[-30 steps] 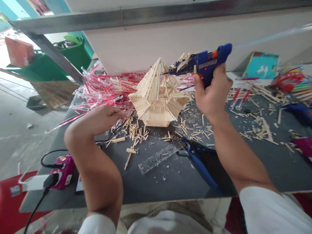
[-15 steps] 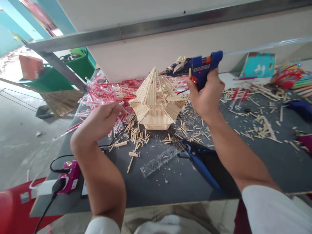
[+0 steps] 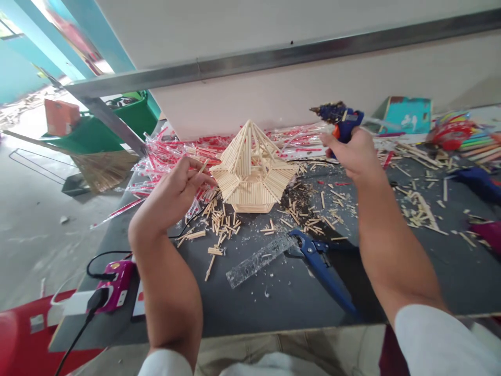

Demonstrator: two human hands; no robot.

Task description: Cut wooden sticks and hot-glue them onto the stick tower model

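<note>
A model house of thin wooden sticks [image 3: 250, 190] stands mid-table, with a pointed, partly open roof. My left hand [image 3: 176, 190] is closed at its left side, pinching a short wooden stick [image 3: 203, 166] between the fingertips. To the right and clear of the model, my right hand [image 3: 360, 154] grips a blue hot glue gun [image 3: 346, 124], its nozzle pointing left. Cut stick pieces [image 3: 225, 219] lie scattered in front of the model. A clear ruler [image 3: 258, 259] and a blue-handled cutter [image 3: 323, 266] lie nearer to me.
Red-and-clear plastic wrappers [image 3: 164, 151] pile up behind and left of the model. A pink power strip [image 3: 117, 284] with plugged cords sits at the left table edge. A metal rail [image 3: 250, 60] crosses the wall. At the right is a teal box [image 3: 409, 116].
My right hand has drawn the glue gun away from the roof tip, to the right and lower. The left hand has shifted slightly right, and its stick now shows plainly.
</note>
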